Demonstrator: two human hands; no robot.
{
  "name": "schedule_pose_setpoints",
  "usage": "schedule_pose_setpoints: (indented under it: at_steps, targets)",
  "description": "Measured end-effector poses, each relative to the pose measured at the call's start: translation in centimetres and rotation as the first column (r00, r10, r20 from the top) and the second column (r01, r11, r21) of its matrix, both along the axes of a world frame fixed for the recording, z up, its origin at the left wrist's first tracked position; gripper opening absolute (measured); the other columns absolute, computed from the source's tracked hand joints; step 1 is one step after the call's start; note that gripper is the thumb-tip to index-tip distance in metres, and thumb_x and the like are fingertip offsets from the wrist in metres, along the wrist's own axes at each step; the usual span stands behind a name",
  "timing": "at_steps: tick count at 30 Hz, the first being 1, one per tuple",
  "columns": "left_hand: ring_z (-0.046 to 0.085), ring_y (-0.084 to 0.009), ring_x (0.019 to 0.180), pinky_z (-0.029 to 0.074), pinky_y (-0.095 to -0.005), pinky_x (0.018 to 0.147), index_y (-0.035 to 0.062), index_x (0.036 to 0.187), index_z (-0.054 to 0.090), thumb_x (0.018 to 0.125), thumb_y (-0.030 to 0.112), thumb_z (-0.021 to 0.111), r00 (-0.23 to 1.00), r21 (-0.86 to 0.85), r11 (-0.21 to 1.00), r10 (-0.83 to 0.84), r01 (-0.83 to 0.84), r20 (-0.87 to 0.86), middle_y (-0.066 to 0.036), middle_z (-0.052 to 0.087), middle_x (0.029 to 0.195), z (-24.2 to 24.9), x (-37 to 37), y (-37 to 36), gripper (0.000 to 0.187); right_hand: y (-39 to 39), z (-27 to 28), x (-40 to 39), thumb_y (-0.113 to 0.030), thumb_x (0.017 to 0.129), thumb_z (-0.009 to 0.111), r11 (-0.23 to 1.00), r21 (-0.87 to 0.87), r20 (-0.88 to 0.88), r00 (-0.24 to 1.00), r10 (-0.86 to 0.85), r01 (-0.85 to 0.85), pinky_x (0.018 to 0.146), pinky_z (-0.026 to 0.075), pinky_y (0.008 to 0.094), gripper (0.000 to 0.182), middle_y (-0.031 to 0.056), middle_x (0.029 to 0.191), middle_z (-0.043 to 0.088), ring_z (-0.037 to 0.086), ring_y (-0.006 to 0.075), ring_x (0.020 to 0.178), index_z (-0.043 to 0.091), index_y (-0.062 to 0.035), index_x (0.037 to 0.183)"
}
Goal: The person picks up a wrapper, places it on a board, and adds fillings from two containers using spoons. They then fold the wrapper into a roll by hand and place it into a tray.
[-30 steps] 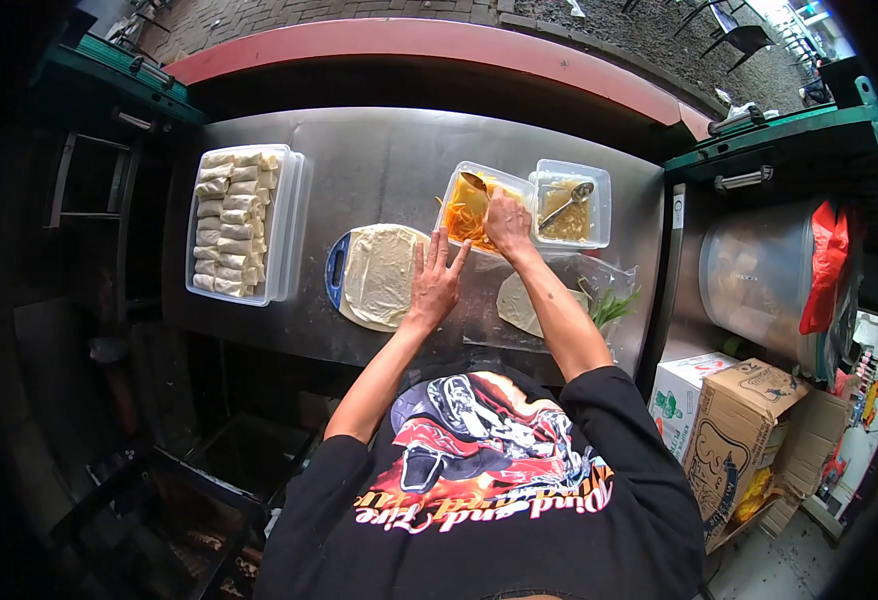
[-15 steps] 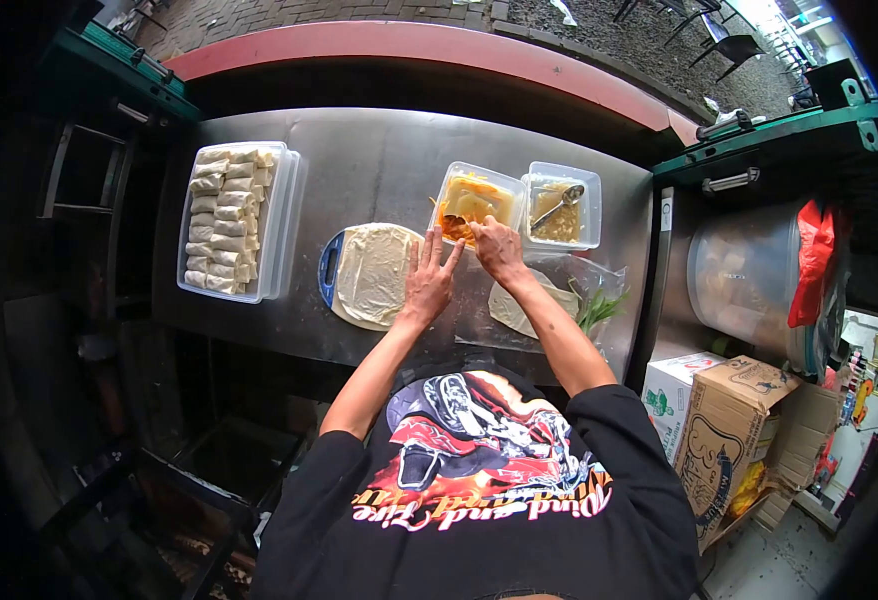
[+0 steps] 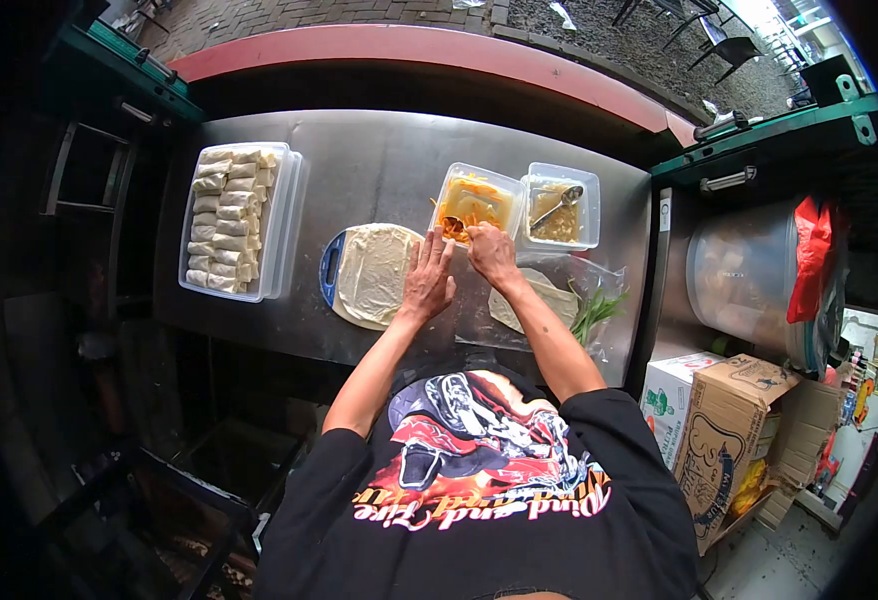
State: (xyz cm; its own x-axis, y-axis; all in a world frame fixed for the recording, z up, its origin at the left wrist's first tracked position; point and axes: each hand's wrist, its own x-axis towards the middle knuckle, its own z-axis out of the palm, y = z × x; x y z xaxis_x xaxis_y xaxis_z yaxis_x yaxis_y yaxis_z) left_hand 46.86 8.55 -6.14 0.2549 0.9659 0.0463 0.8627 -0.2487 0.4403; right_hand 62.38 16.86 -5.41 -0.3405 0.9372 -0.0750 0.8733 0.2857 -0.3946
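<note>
My right hand point(image 3: 492, 252) is closed on a spoon point(image 3: 453, 226), whose bowl sits in orange shredded filling in a clear plastic container point(image 3: 499, 188). My left hand point(image 3: 429, 280) has its fingers stretched out, the tips by the container's near left corner. To its left, pale flat wrappers point(image 3: 372, 270) lie on a round board with a blue handle point(image 3: 330, 268). Right of the orange filling stands a second container point(image 3: 589, 215) with a light brown filling and a metal spoon point(image 3: 563, 198) in it.
A tub point(image 3: 276, 160) of stacked white rolls stands on the left of the metal table point(image 3: 379, 140). Near the right edge lie green leaves point(image 3: 599, 308) and a plastic bag with a pale sheet point(image 3: 537, 300). Cardboard boxes point(image 3: 724, 430) and a large clear bin point(image 3: 739, 265) are at the right.
My right hand has moved slightly down and left with the spoon, still at the orange filling. My left hand has shifted slightly, its fingers now closer together.
</note>
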Motion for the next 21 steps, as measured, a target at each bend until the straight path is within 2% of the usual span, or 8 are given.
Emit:
schedule_pose_setpoints:
  at_steps: [5, 9, 10, 11, 15, 17, 19, 21]
  targets:
    - [0.016, -0.0361, 0.147, 0.015, -0.049, 0.118, 0.003, 0.142, 0.033, 0.073, 0.012, 0.062, 1.0, 0.036, 0.999, 0.005, -0.005, 0.0, -0.023, 0.017, 0.157, 0.1, -0.1, 0.0, 0.076, 1.2, 0.3, 1.2, -0.012, 0.087, 0.051, 0.999, 0.046, 0.085, 0.996, -0.002, -0.002, 0.068, 0.054, 0.0444, 0.022, 0.0116, 0.086, 0.063, 0.067, 0.0329, 0.079, 0.069, -0.0122, 0.098]
    - [0.017, -0.0359, 0.146, 0.016, -0.0491, 0.118, 0.0026, 0.141, 0.035, 0.072, 0.011, 0.061, 1.0, 0.024, 1.0, 0.017, -0.017, 0.02, -0.023, 0.018, 0.157, -0.1, 0.2, 0.2, 0.074, 0.7, -0.6, 1.5, -0.015, 0.084, 0.055, 0.998, -0.02, -0.032, 0.998, 0.059, -0.06, 0.075, 0.053, 0.0451, 0.019, 0.0155, 0.087, 0.066, 0.066, 0.0354, 0.084, 0.071, -0.0108, 0.094]
    - [0.017, -0.0356, 0.146, 0.016, -0.049, 0.118, 0.0025, 0.141, 0.035, 0.072, 0.011, 0.06, 0.999, 0.022, 1.0, 0.022, -0.022, 0.029, -0.024, 0.017, 0.157, -0.1, 0.2, 0.2, 0.074, 0.5, -0.6, 1.3, -0.017, 0.084, 0.056, 0.998, -0.067, -0.067, 0.998, 0.003, -0.008, 0.08, 0.051, 0.0452, 0.021, 0.0174, 0.091, 0.067, 0.065, 0.0366, 0.088, 0.073, -0.0096, 0.094]
    - [0.017, -0.0354, 0.147, 0.017, -0.0489, 0.118, 0.0024, 0.141, 0.036, 0.072, 0.011, 0.06, 0.999, 0.017, 1.0, 0.026, -0.026, 0.035, -0.024, 0.017, 0.157, -0.1, 0.2, 0.1, 0.073, 0.2, -0.6, 1.1, -0.017, 0.084, 0.056, 0.998, -0.069, -0.068, 0.998, 0.001, -0.006, 0.08, 0.051, 0.0452, 0.021, 0.0174, 0.091, 0.067, 0.065, 0.0366, 0.088, 0.073, -0.0096, 0.094]
    - [0.016, -0.036, 0.147, 0.017, -0.0493, 0.117, 0.0035, 0.142, 0.035, 0.071, 0.014, 0.064, 1.0, 0.025, 1.0, 0.013, -0.013, -0.017, -0.025, 0.015, 0.157, -0.5, 0.1, 0.1, 0.078, -0.3, 0.1, 0.8, -0.016, 0.081, 0.057, 0.968, -0.186, -0.17, 0.965, -0.202, 0.17, 0.082, 0.053, 0.0443, 0.021, 0.0184, 0.093, 0.069, 0.066, 0.0363, 0.09, 0.074, -0.0083, 0.093]
    - [0.016, -0.0352, 0.147, 0.017, -0.0485, 0.118, 0.0023, 0.141, 0.037, 0.072, 0.011, 0.059, 0.999, 0.018, 1.0, 0.019, -0.02, 0.033, -0.023, 0.017, 0.157, -0.1, 0.1, 0.1, 0.073, -0.6, 0.0, 0.7, -0.018, 0.082, 0.058, 0.949, -0.228, -0.221, 0.938, -0.269, 0.218, 0.083, 0.053, 0.0444, 0.022, 0.0191, 0.094, 0.069, 0.066, 0.0368, 0.091, 0.074, -0.0082, 0.095]
    - [0.016, -0.0352, 0.147, 0.016, -0.0485, 0.118, 0.0024, 0.141, 0.037, 0.072, 0.011, 0.059, 0.999, 0.015, 1.0, 0.02, -0.021, 0.03, -0.023, 0.016, 0.157, -0.1, 0.1, 0.0, 0.073, -0.8, -0.5, 0.8, -0.024, 0.085, 0.061, 0.932, -0.242, -0.243, 0.914, -0.326, 0.269, 0.081, 0.053, 0.0383, 0.026, 0.016, 0.095, 0.071, 0.068, 0.0328, 0.09, 0.074, -0.0084, 0.101]
    - [0.016, -0.0353, 0.147, 0.016, -0.0486, 0.118, 0.0025, 0.141, 0.037, 0.072, 0.011, 0.059, 0.999, 0.012, 1.0, 0.018, -0.018, 0.029, -0.023, 0.016, 0.157, -0.2, 0.1, 0.0, 0.073, -0.8, -0.7, 1.0, -0.025, 0.085, 0.061, 0.91, -0.314, -0.285, 0.887, -0.363, 0.272, 0.079, 0.053, 0.0375, 0.026, 0.0163, 0.094, 0.071, 0.069, 0.0316, 0.088, 0.074, -0.0074, 0.101]
